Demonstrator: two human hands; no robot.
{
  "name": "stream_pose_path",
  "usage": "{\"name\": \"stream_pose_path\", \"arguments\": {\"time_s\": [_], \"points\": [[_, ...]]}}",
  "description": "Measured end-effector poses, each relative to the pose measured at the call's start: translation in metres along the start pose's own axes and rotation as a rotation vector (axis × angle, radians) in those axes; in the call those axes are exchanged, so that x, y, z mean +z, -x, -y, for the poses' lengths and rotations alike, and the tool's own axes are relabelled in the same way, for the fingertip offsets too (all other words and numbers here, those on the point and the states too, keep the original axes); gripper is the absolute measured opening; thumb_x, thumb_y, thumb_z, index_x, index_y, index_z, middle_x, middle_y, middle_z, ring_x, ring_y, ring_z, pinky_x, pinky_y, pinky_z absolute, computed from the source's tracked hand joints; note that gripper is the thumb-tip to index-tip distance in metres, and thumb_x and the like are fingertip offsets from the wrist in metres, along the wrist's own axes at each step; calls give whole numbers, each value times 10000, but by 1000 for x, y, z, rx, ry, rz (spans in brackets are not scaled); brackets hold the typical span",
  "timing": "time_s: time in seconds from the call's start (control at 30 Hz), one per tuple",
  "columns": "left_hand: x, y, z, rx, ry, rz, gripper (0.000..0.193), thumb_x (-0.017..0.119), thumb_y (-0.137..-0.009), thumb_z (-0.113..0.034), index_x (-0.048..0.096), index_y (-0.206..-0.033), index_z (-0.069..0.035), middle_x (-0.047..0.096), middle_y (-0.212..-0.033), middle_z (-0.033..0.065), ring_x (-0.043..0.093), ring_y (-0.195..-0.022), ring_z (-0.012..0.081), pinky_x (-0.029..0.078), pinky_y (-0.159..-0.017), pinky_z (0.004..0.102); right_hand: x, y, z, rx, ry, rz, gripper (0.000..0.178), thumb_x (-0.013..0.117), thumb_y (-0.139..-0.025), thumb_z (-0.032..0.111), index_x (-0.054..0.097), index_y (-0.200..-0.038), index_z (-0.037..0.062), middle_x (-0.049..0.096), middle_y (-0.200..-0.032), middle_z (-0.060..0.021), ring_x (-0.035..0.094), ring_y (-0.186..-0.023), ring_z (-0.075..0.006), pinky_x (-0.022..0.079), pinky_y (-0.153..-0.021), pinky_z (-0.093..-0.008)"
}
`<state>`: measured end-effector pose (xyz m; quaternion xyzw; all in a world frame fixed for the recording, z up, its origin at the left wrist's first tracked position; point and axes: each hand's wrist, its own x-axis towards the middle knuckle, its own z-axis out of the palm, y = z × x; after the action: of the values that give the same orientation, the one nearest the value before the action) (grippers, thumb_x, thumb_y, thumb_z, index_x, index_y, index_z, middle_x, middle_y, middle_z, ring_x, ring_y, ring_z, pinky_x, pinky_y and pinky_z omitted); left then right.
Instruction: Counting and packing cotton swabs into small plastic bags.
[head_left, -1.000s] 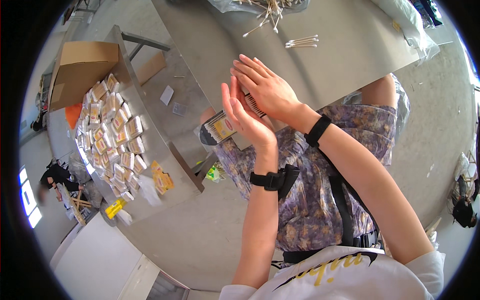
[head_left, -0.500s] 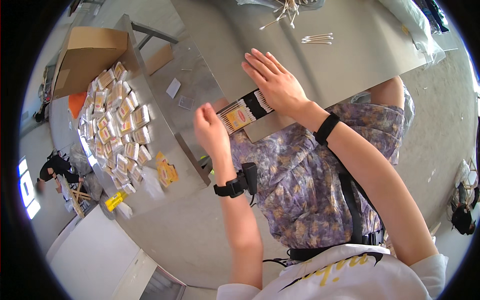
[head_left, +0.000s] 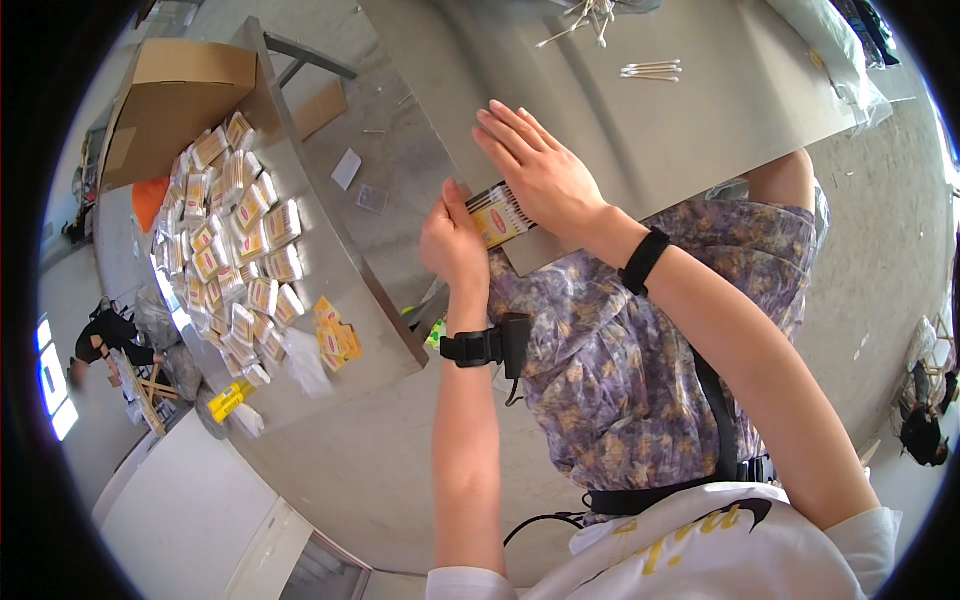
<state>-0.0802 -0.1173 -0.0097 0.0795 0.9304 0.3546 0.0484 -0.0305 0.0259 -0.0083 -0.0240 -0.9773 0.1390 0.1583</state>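
Note:
A flat pack of cotton swabs (head_left: 498, 220) with a yellow and red label lies at the near edge of the steel table (head_left: 600, 140). Its left end is gripped by my left hand (head_left: 455, 240), thumb up along it and fingers curled. My right hand (head_left: 550, 185) lies palm down over the pack's right end, fingers stretched out and pointing away to the left. That end is hidden under the palm. A few loose cotton swabs (head_left: 650, 71) lie side by side farther back, and a tangled bunch of swabs (head_left: 598, 18) is at the far edge of view.
On a lower steel table (head_left: 350, 300) to the left, several packed swab packs (head_left: 240, 230) form a heap beside a cardboard box (head_left: 185, 100). Yellow label cards (head_left: 337, 335) lie near its edge. Clear plastic wrap (head_left: 840, 75) hangs at the far right.
My left hand has moved right, closer to my right hand, with the pack. The pack's black section, visible before, is now mostly under my right hand.

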Motion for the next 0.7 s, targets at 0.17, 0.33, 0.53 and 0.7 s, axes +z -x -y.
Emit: {"name": "stream_pose_path", "arguments": {"time_s": [0.17,0.33,0.53,0.7], "points": [[-5,1,-9,26,-42,3,516,446,-1054,-446,740,-930,-40,713,-812,172,685,-756,381,499,-626,456,5,-7,26,153,-318,-93,503,552,-900,69,499,-1394,-14,459,-1503,-136,332,-1470,-275,287,-1225,-396],[-6,2,-23,-36,4,35,476,464,-1059,-382,696,-890,-3,698,-813,193,660,-719,379,487,-616,447,16,-16,49,192,-563,-207,467,568,-920,70,513,-1381,26,528,-1428,-170,426,-1409,-320,367,-1168,-416],[-20,-1,6,-62,325,-91,621,438,-1069,-449,607,-790,79,588,-646,154,519,-621,220,436,-609,411,1,5,24,657,-1356,-420,423,449,-1075,271,479,-1424,34,538,-1434,-153,486,-1360,-267,388,-1118,-369],[-17,5,9,-107,147,-37,615,409,-1081,-425,596,-807,93,615,-695,198,531,-628,282,447,-641,426,-7,16,48,697,-1431,-353,476,445,-1079,336,456,-1450,38,512,-1458,-124,482,-1351,-239,381,-1120,-354]]}}
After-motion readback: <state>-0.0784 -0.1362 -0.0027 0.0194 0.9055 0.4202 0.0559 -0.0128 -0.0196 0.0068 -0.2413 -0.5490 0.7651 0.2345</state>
